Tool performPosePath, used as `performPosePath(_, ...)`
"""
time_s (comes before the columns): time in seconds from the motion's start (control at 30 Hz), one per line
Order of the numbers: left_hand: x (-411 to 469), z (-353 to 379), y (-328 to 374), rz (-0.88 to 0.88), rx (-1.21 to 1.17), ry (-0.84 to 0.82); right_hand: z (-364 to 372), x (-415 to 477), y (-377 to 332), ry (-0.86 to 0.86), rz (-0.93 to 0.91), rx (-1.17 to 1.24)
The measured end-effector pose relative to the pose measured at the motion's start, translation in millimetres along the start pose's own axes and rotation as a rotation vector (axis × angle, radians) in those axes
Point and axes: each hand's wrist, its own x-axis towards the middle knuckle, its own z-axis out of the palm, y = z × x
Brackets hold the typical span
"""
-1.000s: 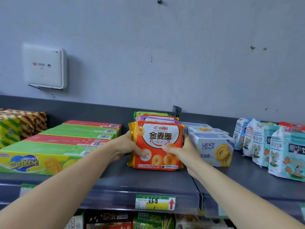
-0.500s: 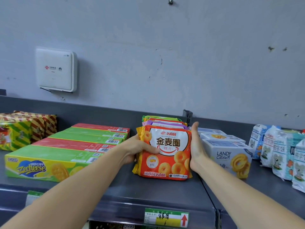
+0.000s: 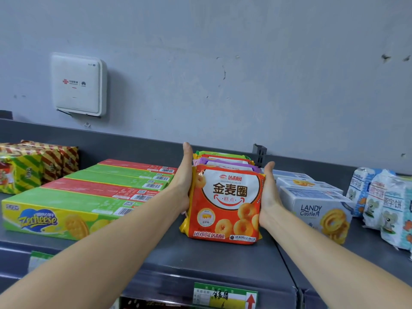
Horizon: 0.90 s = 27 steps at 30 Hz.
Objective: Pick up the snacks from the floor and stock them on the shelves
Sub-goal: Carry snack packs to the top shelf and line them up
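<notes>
A row of snack packs stands upright on the dark grey shelf (image 3: 218,262); the front one is an orange ring-biscuit pack (image 3: 225,204), with purple and green packs (image 3: 225,160) lined up behind it. My left hand (image 3: 184,175) lies flat, fingers straight, against the row's left side. My right hand (image 3: 268,195) presses flat against the right side. Both palms squeeze the row between them.
Long green and red Zecheese boxes (image 3: 73,197) lie left of the row. White Landy Castle boxes (image 3: 316,208) and pale blue bagged biscuits (image 3: 383,197) sit to the right. A white router (image 3: 77,84) hangs on the wall. A price tag (image 3: 225,296) marks the shelf edge.
Both hands went from gripping the front orange pack, thumbs on its face, to lying flat along the sides of the row. The left hand opened last. The view moved closer.
</notes>
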Motion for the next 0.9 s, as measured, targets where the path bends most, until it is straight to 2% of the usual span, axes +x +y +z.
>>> performPosePath(0.2, 2.8, 0.8, -6.6, 0.041, -0.018, 0.005, 3.1, 1.0, 4.4, -0.046, 0.0, -0.016)
performPosePath(0.33, -1.1, 2.1, -1.3, 0.084, 0.023, 0.06, 1.5, -1.9, -1.7, -0.008, -0.007, -0.071)
performPosePath(0.43, 2.1, 1.8, 8.7, 0.234, 0.098, 0.241, 2.5, -10.0, -15.7, 0.087, -0.081, -0.133)
performPosePath(0.57, 4.5, 8.7, 24.8, 0.499, 0.236, 0.379, 2.2, -23.9, -47.3, 0.108, -0.344, -0.251)
performPosePath(0.73, 0.8, 33.6, 44.4, 0.704, 0.5, 0.325, -35.0, -37.3, -85.3, 0.206, -0.533, -0.331)
performPosePath(0.83, -2.4, 57.3, 52.0, 0.716, 0.706, 0.285, -73.7, -33.9, -96.2, 0.285, -0.494, -0.353)
performPosePath(0.9, -4.9, 79.0, 50.6, 0.727, 0.753, 0.241, -99.6, -27.6, -100.1, 0.327, -0.455, -0.364)
